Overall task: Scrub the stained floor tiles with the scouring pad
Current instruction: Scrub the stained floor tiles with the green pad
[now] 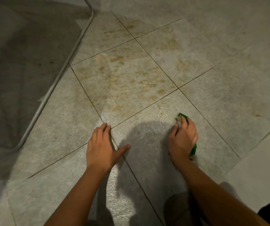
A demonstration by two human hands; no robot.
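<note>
Notably, the right hand (pixel 183 138) gripped the green scouring pad (pixel 183 116) against the wet floor tiles (pixel 124 82), brown-stained, while the left hand (pixel 102 145) rested flat, fingers spread.

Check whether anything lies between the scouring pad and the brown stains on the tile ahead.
Nothing visible does. The right hand grips the scouring pad just short of the brown stains; only bare, wet-looking tile and a grout line lie between. The left hand rests flat, off to the side.
</note>
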